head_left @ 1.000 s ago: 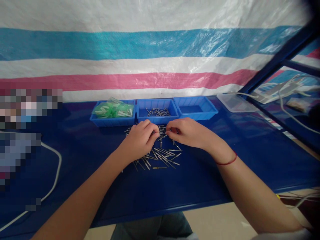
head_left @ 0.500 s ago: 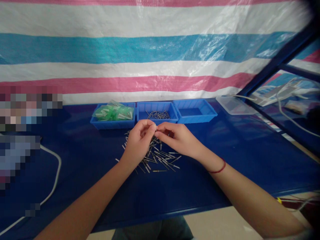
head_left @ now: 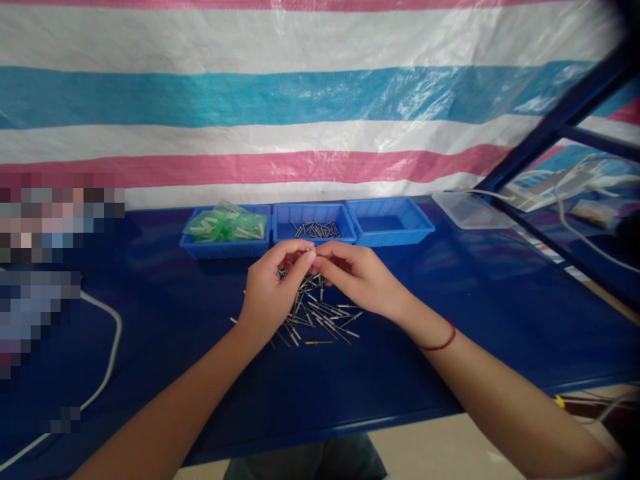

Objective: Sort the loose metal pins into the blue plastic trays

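Note:
My left hand [head_left: 274, 283] is closed in a pinch, thumb against forefinger, above a loose heap of blind rivets [head_left: 327, 317]. A small shiny end of a blind rivet [head_left: 308, 250] shows at its fingertips. My right hand [head_left: 357, 275] meets it there, thumb and forefinger also pinched together. What the right fingertips hold is hidden behind them. The heap lies on the blue tabletop [head_left: 400, 360], partly covered by both hands. Several more rivets [head_left: 323, 230] lie in the middle blue bin [head_left: 279, 217], just beyond my fingers.
The left blue bin [head_left: 225, 251] holds green-and-clear plastic packets [head_left: 227, 223]. Right of the middle bin stands another blue bin [head_left: 393, 238], then a clear plastic lid or tray [head_left: 473, 212]. A white cable [head_left: 116, 340] curves along the left. Dark metal framing [head_left: 545, 113] rises at right.
My fingertips have drawn slightly closer together, and the left thumb has shifted a little right. The bins and the heap look the same.

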`<state>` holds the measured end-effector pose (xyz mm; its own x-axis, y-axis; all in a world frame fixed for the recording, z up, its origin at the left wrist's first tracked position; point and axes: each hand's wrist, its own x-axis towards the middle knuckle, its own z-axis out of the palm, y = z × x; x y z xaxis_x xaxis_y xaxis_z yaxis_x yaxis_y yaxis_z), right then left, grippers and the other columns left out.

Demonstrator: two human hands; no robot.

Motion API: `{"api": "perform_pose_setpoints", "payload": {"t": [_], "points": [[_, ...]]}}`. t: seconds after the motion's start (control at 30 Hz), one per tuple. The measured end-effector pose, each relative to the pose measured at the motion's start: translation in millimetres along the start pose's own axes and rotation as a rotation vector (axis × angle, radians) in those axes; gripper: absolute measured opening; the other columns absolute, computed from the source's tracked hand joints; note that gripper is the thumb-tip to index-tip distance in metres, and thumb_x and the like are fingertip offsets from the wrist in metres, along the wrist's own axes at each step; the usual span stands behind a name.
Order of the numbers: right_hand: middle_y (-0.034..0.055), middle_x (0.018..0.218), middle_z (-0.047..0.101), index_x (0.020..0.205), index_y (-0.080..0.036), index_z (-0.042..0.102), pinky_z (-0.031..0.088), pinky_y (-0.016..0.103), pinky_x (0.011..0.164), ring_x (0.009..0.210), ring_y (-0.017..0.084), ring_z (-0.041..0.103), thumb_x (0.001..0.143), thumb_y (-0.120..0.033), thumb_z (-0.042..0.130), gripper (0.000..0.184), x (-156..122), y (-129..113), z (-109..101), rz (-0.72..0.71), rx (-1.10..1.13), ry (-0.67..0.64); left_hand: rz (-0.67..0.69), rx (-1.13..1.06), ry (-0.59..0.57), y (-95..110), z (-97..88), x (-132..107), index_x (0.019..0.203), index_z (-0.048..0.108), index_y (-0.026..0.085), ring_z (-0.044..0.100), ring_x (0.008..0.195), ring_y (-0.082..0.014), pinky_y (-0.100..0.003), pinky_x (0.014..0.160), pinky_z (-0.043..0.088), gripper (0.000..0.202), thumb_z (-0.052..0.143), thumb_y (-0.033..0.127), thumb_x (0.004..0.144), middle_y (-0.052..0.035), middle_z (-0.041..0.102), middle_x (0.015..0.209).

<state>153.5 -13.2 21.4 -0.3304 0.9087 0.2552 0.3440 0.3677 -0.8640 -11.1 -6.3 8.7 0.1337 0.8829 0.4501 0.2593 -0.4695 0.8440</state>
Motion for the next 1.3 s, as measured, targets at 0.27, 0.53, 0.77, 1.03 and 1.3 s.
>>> {"api": "perform_pose_setpoints", "payload": {"t": [0.27, 0.53, 0.77, 1.03, 1.3], "points": [[0.0016, 0.08, 0.061, 0.09, -0.016, 0.059, 0.043, 0.024, 0.058, 0.064, 0.01, 0.053, 0.085, -0.033, 0.06, 0.017, 0.9, 2.8, -1.4, 0.036, 0.137, 0.148, 0.041, 0.089, -0.012, 0.7, -3.8, 0.7, 0.099, 0.068, 0.019, 0.066, 0.081, -0.0148, -0.026, 0.075, 0.053, 0.018, 0.06, 0.029, 0.088, -0.0042, 0.071, 0.095], [-0.0009, 0.077, 0.057, 0.088, -0.018, 0.056, 0.04, 0.023, 0.054, 0.063, 0.008, 0.051, 0.082, -0.028, 0.064, 0.014, -0.4, -4.0, 1.0, -0.044, 0.221, 0.227, 0.101, 0.152, -0.037, -3.4, -4.7, 4.2, 0.099, 0.066, 0.02, 0.064, 0.078, -0.0132, -0.024, 0.071, 0.05, 0.014, 0.058, 0.026, 0.089, -0.0027, 0.07, 0.094], [-0.0023, 0.071, 0.057, 0.083, -0.019, 0.056, 0.042, 0.023, 0.051, 0.058, 0.008, 0.053, 0.083, -0.032, 0.065, 0.016, -1.1, -2.8, 1.0, -0.078, 0.229, 0.268, 0.226, 0.288, -0.147, 0.4, -6.2, 5.7, 0.098, 0.063, 0.018, 0.06, 0.084, -0.0145, -0.027, 0.077, 0.048, 0.012, 0.053, 0.023, 0.092, -0.0035, 0.065, 0.091], [0.0062, 0.099, 0.068, 0.102, -0.019, 0.063, 0.051, 0.029, 0.059, 0.063, 0.012, 0.061, 0.079, -0.033, 0.067, 0.027, 21.2, 29.7, -14.8, -0.01, -0.013, 0.517, 0.205, 0.453, -0.183, -8.8, -7.8, 10.4, 0.104, 0.062, 0.017, 0.059, 0.086, -0.0172, -0.032, 0.083, 0.046, 0.019, 0.05, 0.018, 0.09, -0.0051, 0.065, 0.094], [0.0047, 0.1, 0.067, 0.108, -0.019, 0.059, 0.047, 0.027, 0.057, 0.058, 0.009, 0.056, 0.085, -0.025, 0.056, 0.024, 10.4, 12.0, -16.2, -0.051, -0.138, 0.481, 0.325, 0.777, -0.359, -10.8, -4.1, 8.9, 0.102, 0.07, 0.024, 0.053, 0.093, -0.0233, -0.036, 0.079, 0.04, 0.021, 0.055, 0.03, 0.089, -0.0054, 0.064, 0.103]]}}
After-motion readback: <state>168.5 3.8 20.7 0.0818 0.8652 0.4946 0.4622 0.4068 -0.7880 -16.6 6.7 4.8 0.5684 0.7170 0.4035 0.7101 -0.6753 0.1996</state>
